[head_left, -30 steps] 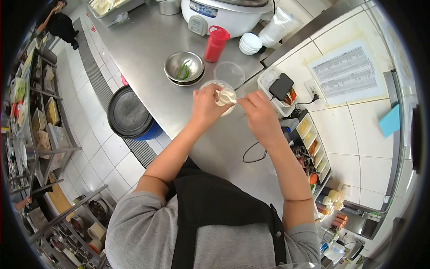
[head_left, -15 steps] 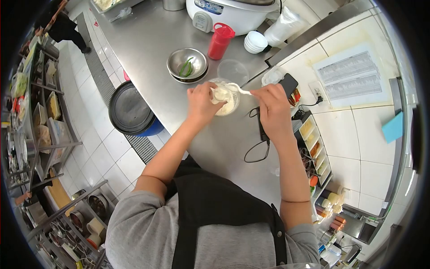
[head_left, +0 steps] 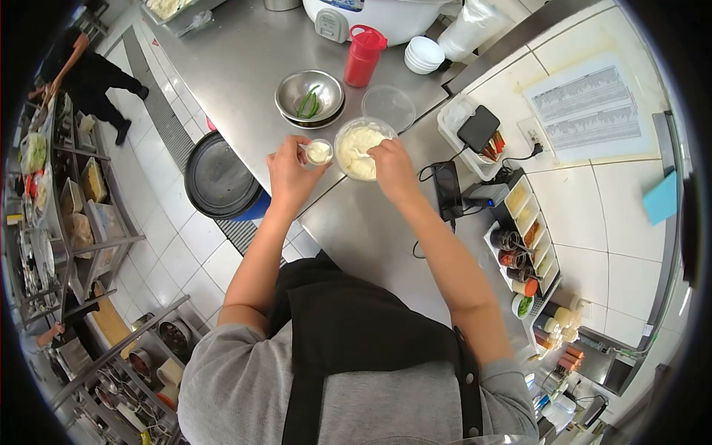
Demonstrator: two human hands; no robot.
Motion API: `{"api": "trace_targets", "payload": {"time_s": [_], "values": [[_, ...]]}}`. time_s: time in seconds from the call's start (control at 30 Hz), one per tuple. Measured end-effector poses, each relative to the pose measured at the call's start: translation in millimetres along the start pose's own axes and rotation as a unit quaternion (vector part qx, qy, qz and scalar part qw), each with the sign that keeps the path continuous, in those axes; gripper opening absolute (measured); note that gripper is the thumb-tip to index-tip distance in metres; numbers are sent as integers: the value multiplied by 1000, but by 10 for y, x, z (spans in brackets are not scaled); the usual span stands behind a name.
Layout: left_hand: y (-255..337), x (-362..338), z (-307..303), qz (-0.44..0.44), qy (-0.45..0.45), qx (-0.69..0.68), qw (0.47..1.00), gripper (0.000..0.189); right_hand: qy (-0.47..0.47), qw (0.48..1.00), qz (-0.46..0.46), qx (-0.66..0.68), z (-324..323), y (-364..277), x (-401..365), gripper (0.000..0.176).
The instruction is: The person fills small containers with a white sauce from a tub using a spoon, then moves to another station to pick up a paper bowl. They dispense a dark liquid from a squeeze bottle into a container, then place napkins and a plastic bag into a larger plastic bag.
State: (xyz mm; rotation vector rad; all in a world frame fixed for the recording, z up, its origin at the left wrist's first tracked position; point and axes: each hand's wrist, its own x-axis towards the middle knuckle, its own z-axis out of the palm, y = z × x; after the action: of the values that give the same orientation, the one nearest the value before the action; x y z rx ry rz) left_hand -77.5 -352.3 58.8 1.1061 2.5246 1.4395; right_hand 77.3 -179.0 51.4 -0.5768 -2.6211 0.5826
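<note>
A clear round tub of creamy white food stands on the steel counter. Over its right side, my right hand is closed round the handle of a white spoon, whose bowl end dips into the cream. To the left of the tub, my left hand holds a small clear cup with some of the white cream in it. A clear lid lies just behind the tub. Steel bowls with green chilies sit behind my left hand.
A red pitcher, small white bowls and a white cooker stand at the back. At the right are a white basket, black devices with cables and ingredient trays. Another person stands far left beyond a lidded blue barrel.
My left hand has moved left with the small cup, away from over the tub. My right hand has come left and lowered the spoon into the cream. The other person has shifted further into view.
</note>
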Motion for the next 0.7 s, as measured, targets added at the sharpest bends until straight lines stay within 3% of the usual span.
{"api": "trace_targets", "payload": {"time_s": [0.17, 0.3, 0.4, 0.5, 0.7], "values": [[-55, -101, 138, 15, -8, -5, 1000, 51, -30, 988, 103, 113, -30, -33, -4, 12], [-45, -120, 180, 2, -18, -19, 1000, 52, -86, 943, 237, 217, -232, 18, 12, 14], [-31, -74, 105, 14, 1, -17, 1000, 52, -88, 901, 279, 321, -293, 278, -42, 16], [-58, 42, 9, 15, 35, -24, 999, 53, -51, 846, 297, 439, -476, 343, -95, 17], [73, 166, 99, 63, 33, -40, 997, 52, -13, 891, 243, 384, -988, -124, 131, 15]]}}
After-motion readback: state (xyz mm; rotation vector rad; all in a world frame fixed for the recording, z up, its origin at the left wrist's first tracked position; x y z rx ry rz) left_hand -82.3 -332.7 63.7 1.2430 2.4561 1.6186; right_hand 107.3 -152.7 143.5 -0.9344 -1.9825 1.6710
